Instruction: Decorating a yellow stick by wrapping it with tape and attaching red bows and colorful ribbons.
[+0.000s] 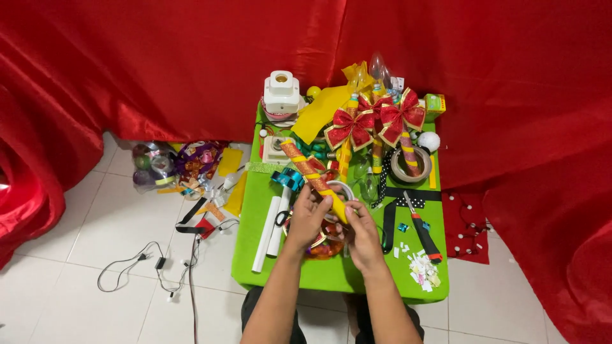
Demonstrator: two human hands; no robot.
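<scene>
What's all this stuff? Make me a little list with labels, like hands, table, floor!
Place: small green table on a white tiled floor, with a red curtain behind
Left hand: grips a stick wrapped in red and yellow ribbon
Right hand: pinches the near end of the same stick
Under the hands: a red and gold ribbon roll
Table back: two red bows, a white lamp socket
Table right: a utility knife, paper scraps, a tape roll
Floor: ribbon heap, black cable
</scene>
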